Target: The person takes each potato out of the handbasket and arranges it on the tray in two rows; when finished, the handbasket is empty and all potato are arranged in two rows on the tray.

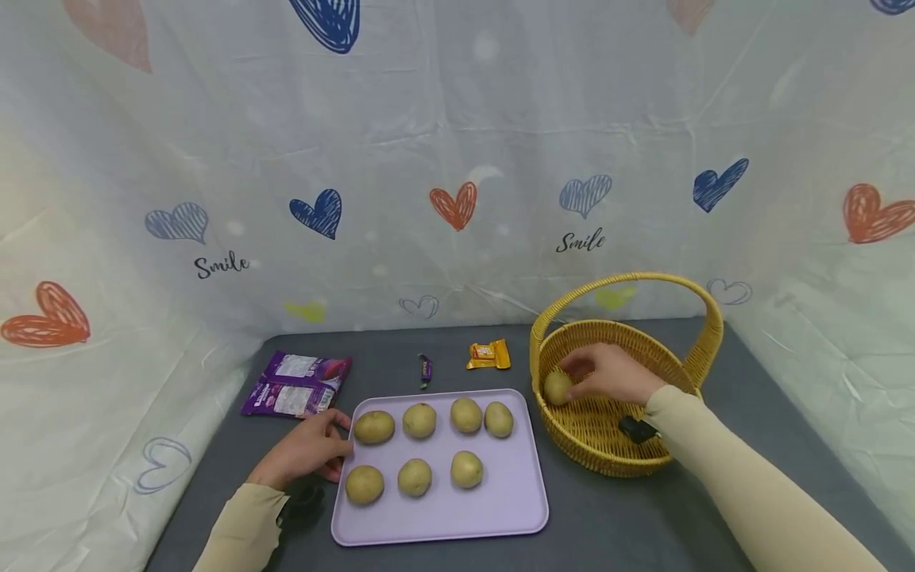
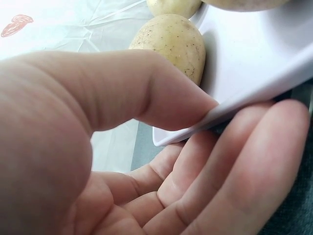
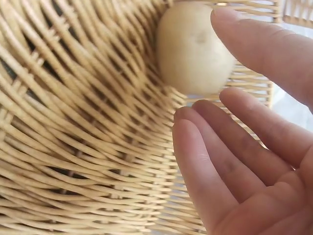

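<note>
My left hand [image 1: 309,446] pinches the left rim of a lilac tray [image 1: 493,508], thumb at the rim and fingers beneath it, as the left wrist view [image 2: 186,139] shows. Several potatoes [image 1: 419,420] lie on the tray in two rows. Inside a yellow wicker basket [image 1: 608,461] on the right, my right hand [image 1: 608,371] reaches toward the left wall. A single potato [image 3: 193,49] is there against the weave. My thumb tip overlaps the potato's edge in the right wrist view, and the fingertips, held fairly straight, are right at its near side.
A purple snack bag [image 1: 296,385] lies left of the tray. Behind the tray are a small purple wrapped candy [image 1: 426,371] and an orange packet [image 1: 489,354]. The basket's tall handle [image 1: 643,277] arches over my right hand. A white printed curtain [image 1: 457,262] hangs behind the dark table.
</note>
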`<state>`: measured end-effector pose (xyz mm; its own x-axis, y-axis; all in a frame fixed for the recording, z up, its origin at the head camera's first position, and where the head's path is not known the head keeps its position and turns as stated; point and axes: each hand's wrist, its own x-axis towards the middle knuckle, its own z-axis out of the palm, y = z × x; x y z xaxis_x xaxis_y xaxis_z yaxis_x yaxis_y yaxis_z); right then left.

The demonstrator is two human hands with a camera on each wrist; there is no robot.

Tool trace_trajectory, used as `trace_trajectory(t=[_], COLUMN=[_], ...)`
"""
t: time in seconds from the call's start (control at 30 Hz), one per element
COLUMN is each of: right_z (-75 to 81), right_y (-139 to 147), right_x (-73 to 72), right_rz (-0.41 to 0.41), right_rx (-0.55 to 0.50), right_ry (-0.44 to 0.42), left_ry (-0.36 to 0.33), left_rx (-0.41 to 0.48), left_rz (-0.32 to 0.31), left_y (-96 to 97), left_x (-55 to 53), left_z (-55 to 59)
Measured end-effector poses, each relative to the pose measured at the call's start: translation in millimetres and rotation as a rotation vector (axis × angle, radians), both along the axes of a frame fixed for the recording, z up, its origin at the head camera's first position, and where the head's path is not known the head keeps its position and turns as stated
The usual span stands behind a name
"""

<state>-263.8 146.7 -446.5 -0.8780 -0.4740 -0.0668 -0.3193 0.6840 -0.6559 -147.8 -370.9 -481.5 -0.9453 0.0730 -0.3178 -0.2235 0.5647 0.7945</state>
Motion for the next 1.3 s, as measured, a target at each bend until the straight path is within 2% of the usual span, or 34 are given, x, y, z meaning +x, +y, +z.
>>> trace_trajectory(t=[0.27, 0.47, 0.83, 1.07, 1.3], right_z=[-5.5, -4.0, -2.5, 18.1, 42.8], right_y=[-7, -12, -12, -9, -6], right_x=[-1.7, 1.3, 2.1, 16.3, 46.4], right_rz=[-0.009, -0.006, 0.019, -0.015, -0.054], right_rx=[0.024, 0.026, 0.04, 0.072, 0.038], right_ry=[-0.018, -0.016, 0.041, 0.109, 0.165], left_ry=[0.013, 0.013, 0.012, 0.016, 0.02], left_rx=[-0.004, -0.015, -0.034, -0.037, -0.035], left_rz=[-0.015, 0.005, 0.021, 0.021, 0.019], left_y=[-0.3, 2.3, 2.5, 1.7, 2.9], left_x=[0.3, 1.4, 0.6, 1.1, 1.0], left_z=[-0.7, -0.2, -1.5, -0.3, 0.4])
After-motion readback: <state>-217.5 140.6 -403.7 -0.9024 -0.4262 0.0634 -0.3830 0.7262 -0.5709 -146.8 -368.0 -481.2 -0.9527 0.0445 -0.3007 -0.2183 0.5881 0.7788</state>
